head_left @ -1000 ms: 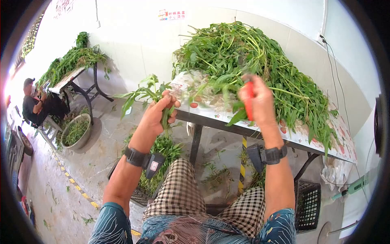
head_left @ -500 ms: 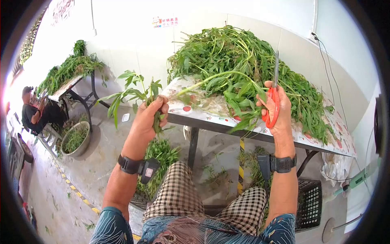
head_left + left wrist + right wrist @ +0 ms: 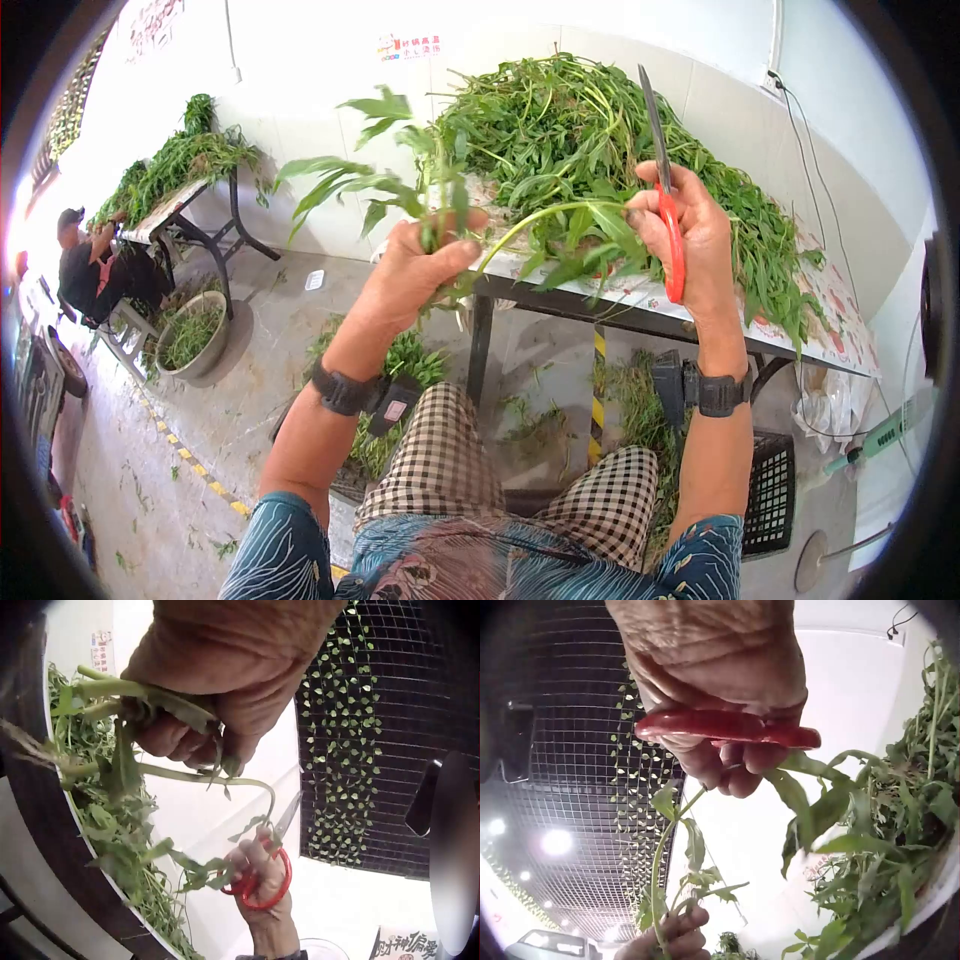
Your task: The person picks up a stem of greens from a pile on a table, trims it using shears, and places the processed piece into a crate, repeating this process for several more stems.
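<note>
My left hand (image 3: 425, 265) grips a small bunch of leafy green stems (image 3: 390, 185) at the near left edge of the table, leaves fanning up and left. My right hand (image 3: 700, 240) holds red-handled scissors (image 3: 674, 245), blades pointing up, and its thumb and fingers also pinch the leafy end of a long stem (image 3: 540, 212). That stem arches between both hands, its lower end reaching the left fingers. In the left wrist view, cut stem ends (image 3: 105, 690) stick out of the left fist. The scissors' red handle (image 3: 705, 725) lies across the right palm in the right wrist view.
A big heap of greens (image 3: 590, 120) covers much of the table (image 3: 845, 345). Below stand a crate of greens (image 3: 415, 355) and a black crate (image 3: 772, 490). Far left, a person (image 3: 90, 265) sits by a basin (image 3: 222, 335) and another heaped table.
The right hand has moved right and up from the table front, drawing the long stem with it. The left hand, still gripping its bunch, has come right and up to the stem's lower end.
</note>
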A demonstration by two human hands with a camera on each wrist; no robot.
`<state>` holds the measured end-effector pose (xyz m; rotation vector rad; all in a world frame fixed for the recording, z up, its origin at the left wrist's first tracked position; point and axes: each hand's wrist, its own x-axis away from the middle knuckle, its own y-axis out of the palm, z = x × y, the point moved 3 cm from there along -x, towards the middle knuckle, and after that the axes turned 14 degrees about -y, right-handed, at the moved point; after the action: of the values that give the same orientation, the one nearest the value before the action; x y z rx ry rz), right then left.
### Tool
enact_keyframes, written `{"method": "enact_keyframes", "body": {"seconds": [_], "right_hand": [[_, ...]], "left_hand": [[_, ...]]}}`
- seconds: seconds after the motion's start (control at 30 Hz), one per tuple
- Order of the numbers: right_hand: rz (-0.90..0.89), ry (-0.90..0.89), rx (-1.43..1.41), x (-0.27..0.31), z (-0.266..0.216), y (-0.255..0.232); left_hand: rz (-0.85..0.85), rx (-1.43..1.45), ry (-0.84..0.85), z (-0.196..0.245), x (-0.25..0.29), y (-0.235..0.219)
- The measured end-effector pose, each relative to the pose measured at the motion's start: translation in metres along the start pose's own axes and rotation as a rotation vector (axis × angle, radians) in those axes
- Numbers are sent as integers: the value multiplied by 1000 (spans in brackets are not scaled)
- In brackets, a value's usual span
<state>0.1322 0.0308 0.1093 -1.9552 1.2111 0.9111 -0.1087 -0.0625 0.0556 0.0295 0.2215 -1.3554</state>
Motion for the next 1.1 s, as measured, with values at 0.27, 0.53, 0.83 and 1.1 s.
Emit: {"method": "enact_keyframes", "body": {"seconds": [0.27,0.53,0.83,1.1], "right_hand": [[48,-43,90,-5,16,-7],[247,-23,-59,5,10,-28],[-277,538,-469,172,15,-17],[-427,480,-237,230,24,38]], "left_hand": [[-169,-7,-5,0,19,31],[40,497,-153,-41,13,21],[104,785,-209,-87,23,11],[171,601,-245,-80,34,33]]}}
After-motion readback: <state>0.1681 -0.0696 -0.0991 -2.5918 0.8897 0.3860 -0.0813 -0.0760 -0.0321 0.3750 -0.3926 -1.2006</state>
